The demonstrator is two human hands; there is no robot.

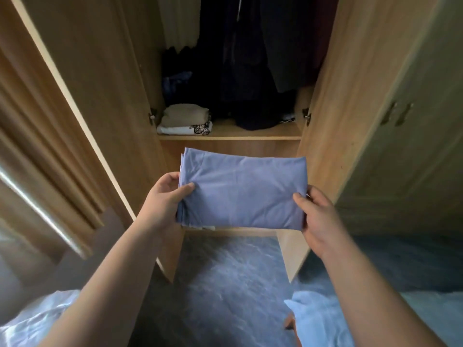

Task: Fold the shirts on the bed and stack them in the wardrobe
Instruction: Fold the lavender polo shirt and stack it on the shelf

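Note:
A folded blue shirt (241,190) is held flat in the air in front of the open wardrobe, below its shelf (250,134). My left hand (166,196) grips the shirt's left edge, thumb on top. My right hand (319,219) grips its right edge the same way. On the shelf's left side lies a small stack: a folded beige shirt (185,115) on top of a folded white shirt (180,130) with a black print.
Dark clothes (250,71) hang over the shelf's middle and right, their hems resting on it. Two wooden doors stand open, the left door (100,96) and the right door (350,108). Grey marbled floor (225,284) lies below. Light blue fabric (313,319) shows at the bottom corners.

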